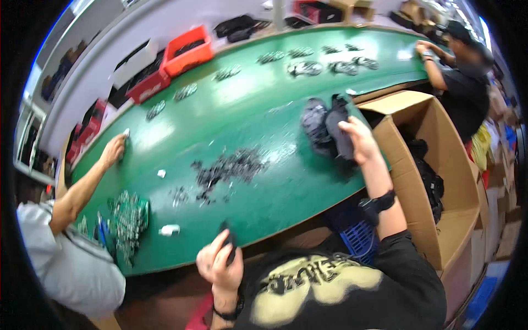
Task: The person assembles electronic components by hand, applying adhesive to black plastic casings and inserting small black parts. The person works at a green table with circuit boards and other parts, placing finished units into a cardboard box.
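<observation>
My right hand point(360, 140) is closed on a long dark grey piece point(341, 132), rounded and flat-looking, near the table's right end; motion blur hides its exact kind. Directly left of that piece, and seemingly touching it, is a dark bundle point(315, 124) with a shiny, crinkled surface. Close to the near edge of the table, my left hand point(220, 261) pinches a small black object point(231, 247), partly covered by my fingers. Between my hands and farther in, a loose heap of small black parts point(231, 168) is spread over the green tabletop point(286, 203).
An open cardboard box point(429, 176) with black items stands right of me. A co-worker's hand point(114, 149) is at the left, near clustered small parts point(129, 220). Another person point(462, 77) works far right. Small piles point(228, 72) and bins point(187, 50) line the far side.
</observation>
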The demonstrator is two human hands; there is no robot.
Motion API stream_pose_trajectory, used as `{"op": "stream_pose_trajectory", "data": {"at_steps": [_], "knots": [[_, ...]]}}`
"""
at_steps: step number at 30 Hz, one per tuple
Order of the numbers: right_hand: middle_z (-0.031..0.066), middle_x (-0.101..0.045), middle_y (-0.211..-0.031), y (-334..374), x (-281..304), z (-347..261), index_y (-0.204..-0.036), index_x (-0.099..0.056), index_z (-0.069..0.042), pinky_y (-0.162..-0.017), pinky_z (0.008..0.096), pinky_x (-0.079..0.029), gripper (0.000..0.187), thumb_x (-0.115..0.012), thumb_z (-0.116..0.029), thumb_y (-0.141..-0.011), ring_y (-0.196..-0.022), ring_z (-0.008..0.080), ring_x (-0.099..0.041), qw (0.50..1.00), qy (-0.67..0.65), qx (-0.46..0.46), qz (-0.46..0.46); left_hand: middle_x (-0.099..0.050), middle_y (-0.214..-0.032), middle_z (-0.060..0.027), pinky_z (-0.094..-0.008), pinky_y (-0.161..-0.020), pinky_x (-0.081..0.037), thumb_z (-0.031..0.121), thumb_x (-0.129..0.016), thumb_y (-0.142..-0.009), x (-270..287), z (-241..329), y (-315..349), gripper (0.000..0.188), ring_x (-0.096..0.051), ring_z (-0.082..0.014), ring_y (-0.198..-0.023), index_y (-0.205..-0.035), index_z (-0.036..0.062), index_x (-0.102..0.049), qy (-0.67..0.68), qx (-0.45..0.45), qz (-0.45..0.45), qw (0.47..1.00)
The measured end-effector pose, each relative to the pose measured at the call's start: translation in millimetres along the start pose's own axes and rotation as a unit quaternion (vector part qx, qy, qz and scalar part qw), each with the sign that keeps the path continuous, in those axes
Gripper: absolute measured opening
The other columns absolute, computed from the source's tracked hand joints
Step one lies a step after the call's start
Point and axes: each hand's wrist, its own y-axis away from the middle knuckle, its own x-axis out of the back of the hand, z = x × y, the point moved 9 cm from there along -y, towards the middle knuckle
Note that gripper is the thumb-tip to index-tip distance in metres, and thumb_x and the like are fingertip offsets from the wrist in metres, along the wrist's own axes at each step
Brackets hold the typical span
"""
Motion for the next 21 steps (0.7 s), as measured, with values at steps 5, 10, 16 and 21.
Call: {"op": "stream_pose_trajectory", "data": {"at_steps": [5, 10, 16, 21], "knots": [[0.0093, -0.06, -0.098, 13, -37, 5, -0.111, -0.052, 0.002, -0.085, 0.0302, -0.049, 0.039, -0.071, -0.007, -0.078, -0.094, 0.018, -0.061, 0.998, -0.016, -0.028, -0.054, -0.064, -0.103, -0.0142, -0.0414, -0.084, -0.047, 0.001, -0.068, -0.07, 19, -17, 9, 0.031, -0.059, -0.0329, -0.095, -0.101, 0.0037, -0.062, -0.101, 0.165, -0.018, 0.981], [0.0079, -0.064, -0.109, 40, -65, 1, -0.122, -0.051, 0.001, -0.088, 0.0297, -0.05, 0.043, -0.066, -0.008, -0.083, -0.096, 0.0143, -0.063, 0.981, -0.043, -0.076, -0.175, -0.054, -0.127, -0.0232, -0.0441, -0.1, -0.041, 0.016, -0.067, -0.08, -30, -22, -3, 0.046, -0.053, -0.0392, -0.114, -0.122, 0.0005, -0.058, -0.101, 0.197, -0.123, 0.967], [0.0097, -0.063, -0.115, 75, -74, 18, -0.129, -0.048, 0.002, -0.091, 0.0289, -0.05, 0.05, -0.064, -0.007, -0.083, -0.099, 0.0147, -0.063, 0.971, -0.051, -0.097, -0.214, -0.048, -0.134, -0.024, -0.0466, -0.102, -0.038, 0.026, -0.067, -0.084, -36, -46, 3, 0.052, -0.048, -0.0409, -0.12, -0.128, 0.0003, -0.054, -0.124, 0.232, -0.102, 0.959], [0.0092, -0.06, -0.117, 143, -118, 62, -0.128, -0.046, 0.001, -0.089, 0.0284, -0.049, 0.055, -0.069, -0.005, -0.078, -0.102, 0.0134, -0.06, 0.906, -0.083, -0.237, -0.342, -0.047, -0.136, -0.0233, -0.0485, -0.103, -0.037, 0.009, -0.074, -0.074, -17, -7, -20, 0.06, -0.045, -0.0402, -0.125, -0.129, 0.0033, -0.053, 0.099, 0.079, 0.013, 0.992]]}}
